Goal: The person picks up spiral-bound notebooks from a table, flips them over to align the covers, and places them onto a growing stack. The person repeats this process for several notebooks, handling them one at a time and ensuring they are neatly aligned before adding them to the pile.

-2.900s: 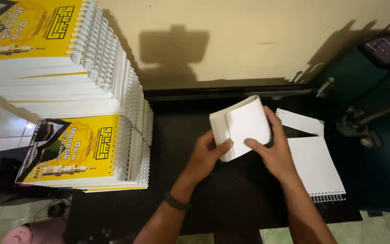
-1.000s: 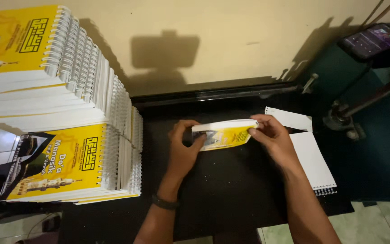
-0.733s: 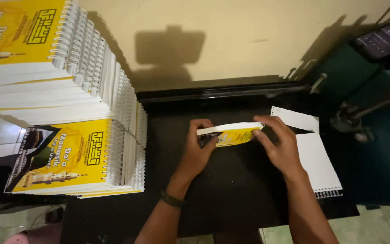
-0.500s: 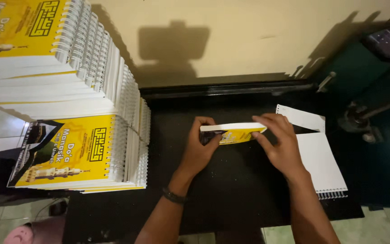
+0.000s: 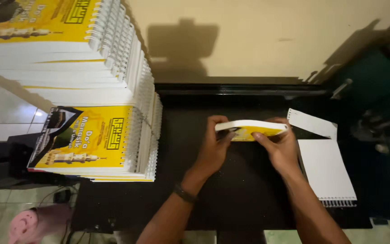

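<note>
Both my hands hold a thick booklet (image 5: 250,128) with a yellow cover and white page edges, level over the black table (image 5: 231,190). My left hand (image 5: 213,147) grips its left end and my right hand (image 5: 280,145) grips its right end. The page block faces up towards the camera and the yellow cover shows underneath. A dark band sits on my left wrist.
Tall stacks of yellow spiral-bound booklets (image 5: 91,140) stand at the left. A white spiral-bound pad (image 5: 326,174) lies to the right of my hands, with a loose white sheet (image 5: 311,123) behind it. A dark green machine (image 5: 375,104) stands at the far right against the wall.
The booklet, earlier held upright with its white face showing, has been turned flat and lowered towards the table. Both hands stay on its ends.
</note>
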